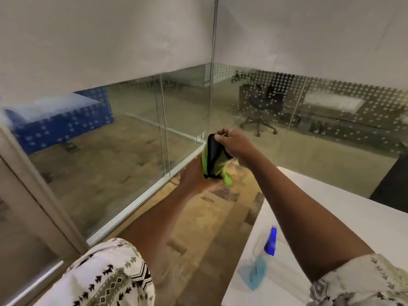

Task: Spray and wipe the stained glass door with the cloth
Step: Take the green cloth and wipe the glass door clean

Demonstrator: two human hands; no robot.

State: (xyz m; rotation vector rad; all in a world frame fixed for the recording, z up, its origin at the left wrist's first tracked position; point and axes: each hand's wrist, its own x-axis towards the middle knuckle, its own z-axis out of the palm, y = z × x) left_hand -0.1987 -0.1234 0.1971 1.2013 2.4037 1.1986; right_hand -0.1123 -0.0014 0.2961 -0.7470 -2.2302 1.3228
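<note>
A bright green cloth with a black edge (pixel 213 160) hangs folded between both hands in front of me. My right hand (pixel 234 144) pinches its top edge from above. My left hand (pixel 194 175) holds the cloth's lower part from below, palm up. The glass wall and door (pixel 123 138) run along the left and ahead, with a metal floor rail at their base. A clear spray bottle (pixel 260 263) with a blue trigger head and blue liquid lies on its side on the white table (pixel 331 195) at my lower right, under my right forearm.
A thick white door frame post (pixel 39 195) stands at the far left. Behind the glass are a blue dotted desk (pixel 66 120), an office chair (pixel 262 107) and a plant. Patterned carpet floor lies between the glass and the table.
</note>
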